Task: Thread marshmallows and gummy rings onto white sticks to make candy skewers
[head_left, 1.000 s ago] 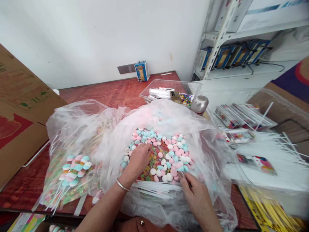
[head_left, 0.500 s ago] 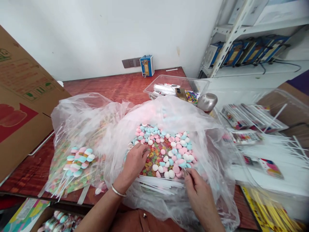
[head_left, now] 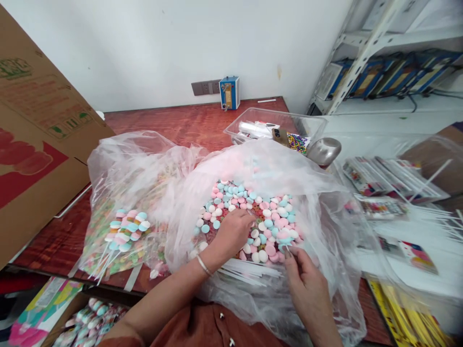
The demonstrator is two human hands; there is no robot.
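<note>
A big clear plastic bag [head_left: 307, 193] lies open on the red wooden table [head_left: 173, 125], full of pastel pink, blue and white candy pieces [head_left: 249, 212] mixed with small coloured rings. My left hand [head_left: 233, 231], a bangle on its wrist, reaches into the pile with fingers curled over the candies. My right hand [head_left: 307, 284] sits at the bag's near edge, fingertips pinched on a thin white stick by the bundle of white sticks [head_left: 249, 274].
A second clear bag [head_left: 119, 202] of finished candy skewers lies to the left. A brown cardboard box [head_left: 32, 140] stands at far left. A clear tub [head_left: 275, 127] with small items, a blue device [head_left: 229, 92] and metal shelving [head_left: 383, 53] sit behind. More sticks and packets lie right.
My left hand has moved rightward, deeper into the candy pile. My right hand has stayed at the sticks. The camera has shifted, so everything sits further right.
</note>
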